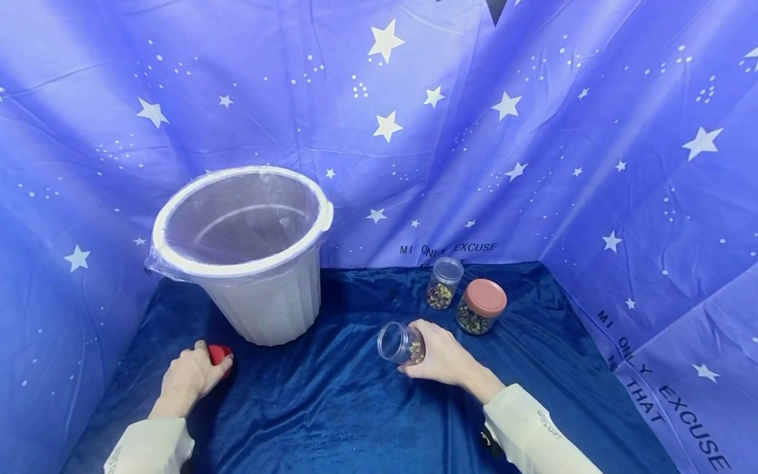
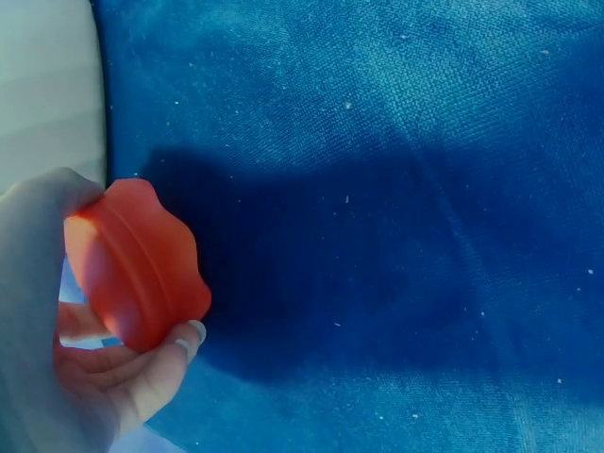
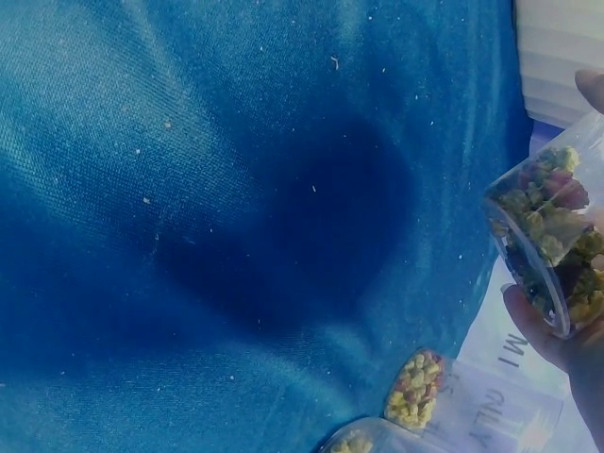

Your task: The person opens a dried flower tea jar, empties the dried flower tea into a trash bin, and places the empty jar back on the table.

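My left hand [image 1: 188, 376], at the left in front of the bucket, pinches a red, wavy-edged piece [image 2: 137, 264] with a raised ridge, between thumb and fingers. The piece looks like a small lid or cup, but I cannot tell its exact kind. With my right hand [image 1: 441, 354] I grip a clear jar [image 1: 398, 343] that has no lid on and is tilted, its mouth pointing left. Dried flowers and leaves [image 3: 552, 212] lie toward the jar's base. In the right wrist view, the fingers wrap its lower part near the right edge.
A white ribbed bucket [image 1: 266, 309] lined with a clear plastic bag stands at the back left. Behind my right hand are an uncapped clear jar [image 1: 444, 283] of dried flowers and a jar with a pink lid [image 1: 485, 297]. Blue cloth [image 1: 331, 408] covers the surface; starry curtains surround it.
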`<state>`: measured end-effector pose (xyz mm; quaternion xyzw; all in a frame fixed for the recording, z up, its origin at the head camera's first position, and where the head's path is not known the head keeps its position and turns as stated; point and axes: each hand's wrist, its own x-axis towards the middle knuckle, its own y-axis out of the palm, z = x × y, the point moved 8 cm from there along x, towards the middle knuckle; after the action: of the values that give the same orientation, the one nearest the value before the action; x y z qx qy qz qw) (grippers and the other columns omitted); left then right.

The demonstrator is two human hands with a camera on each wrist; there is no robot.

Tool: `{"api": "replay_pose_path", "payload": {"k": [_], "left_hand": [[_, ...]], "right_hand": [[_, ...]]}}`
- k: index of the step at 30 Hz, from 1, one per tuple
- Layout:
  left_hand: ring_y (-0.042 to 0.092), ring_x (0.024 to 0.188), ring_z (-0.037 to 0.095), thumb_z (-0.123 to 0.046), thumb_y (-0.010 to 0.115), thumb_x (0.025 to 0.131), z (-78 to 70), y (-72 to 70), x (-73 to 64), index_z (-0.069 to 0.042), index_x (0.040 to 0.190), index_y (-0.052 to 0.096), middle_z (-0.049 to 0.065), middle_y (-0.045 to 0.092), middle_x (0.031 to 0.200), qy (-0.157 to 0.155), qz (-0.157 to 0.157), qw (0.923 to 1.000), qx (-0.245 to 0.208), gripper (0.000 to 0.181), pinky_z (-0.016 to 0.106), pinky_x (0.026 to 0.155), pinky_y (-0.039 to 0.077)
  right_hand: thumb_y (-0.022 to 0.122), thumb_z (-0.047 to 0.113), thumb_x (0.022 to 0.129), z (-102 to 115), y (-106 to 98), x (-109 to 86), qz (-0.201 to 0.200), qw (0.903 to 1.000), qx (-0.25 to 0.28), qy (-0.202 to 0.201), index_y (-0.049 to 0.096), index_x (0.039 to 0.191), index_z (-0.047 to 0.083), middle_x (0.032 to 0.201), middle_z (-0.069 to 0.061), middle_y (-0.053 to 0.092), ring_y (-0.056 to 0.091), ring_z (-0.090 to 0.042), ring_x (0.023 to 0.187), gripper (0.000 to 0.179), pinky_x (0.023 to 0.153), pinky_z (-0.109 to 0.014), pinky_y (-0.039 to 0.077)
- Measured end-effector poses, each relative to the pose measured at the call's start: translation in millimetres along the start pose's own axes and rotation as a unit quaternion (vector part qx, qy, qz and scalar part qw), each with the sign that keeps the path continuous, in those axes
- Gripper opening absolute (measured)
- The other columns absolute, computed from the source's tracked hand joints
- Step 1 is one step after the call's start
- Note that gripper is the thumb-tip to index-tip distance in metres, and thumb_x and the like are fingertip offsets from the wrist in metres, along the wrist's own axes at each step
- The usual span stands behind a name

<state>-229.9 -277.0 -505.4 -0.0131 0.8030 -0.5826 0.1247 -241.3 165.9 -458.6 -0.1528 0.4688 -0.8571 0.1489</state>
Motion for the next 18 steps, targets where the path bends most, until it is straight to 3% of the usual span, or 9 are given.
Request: {"api": "replay_pose_path", "payload": {"k": [7,18], "left_hand": [[0.062,0.073,0.050,-0.045,0.059,0.086,-3.6,0.2,0.2,0.015,0.105,0.045,0.039,0.057,0.089,-0.015,-0.003,0.9999,0.003,0.064,0.056,0.064,0.052],[0.061,0.078,0.054,-0.040,0.059,0.089,-11.2,6.7,-0.9,0.017,0.103,0.045,0.040,0.050,0.089,-0.002,-0.016,0.9997,0.018,0.060,0.059,0.066,0.052]], "right_hand": [[0.086,0.042,0.064,1,2,0.9,-0.002,1.0000,0.003,-0.004,0.061,0.111,0.020,0.099,0.009,0.065,0.061,-0.008,0.090,0.057,0.077,-0.031,0.053],[0.086,0.042,0.063,1,4,1.2,-0.008,0.9998,-0.012,-0.012,0.061,0.108,0.018,0.097,0.009,0.065,0.061,-0.008,0.087,0.057,0.076,-0.030,0.053]]}}
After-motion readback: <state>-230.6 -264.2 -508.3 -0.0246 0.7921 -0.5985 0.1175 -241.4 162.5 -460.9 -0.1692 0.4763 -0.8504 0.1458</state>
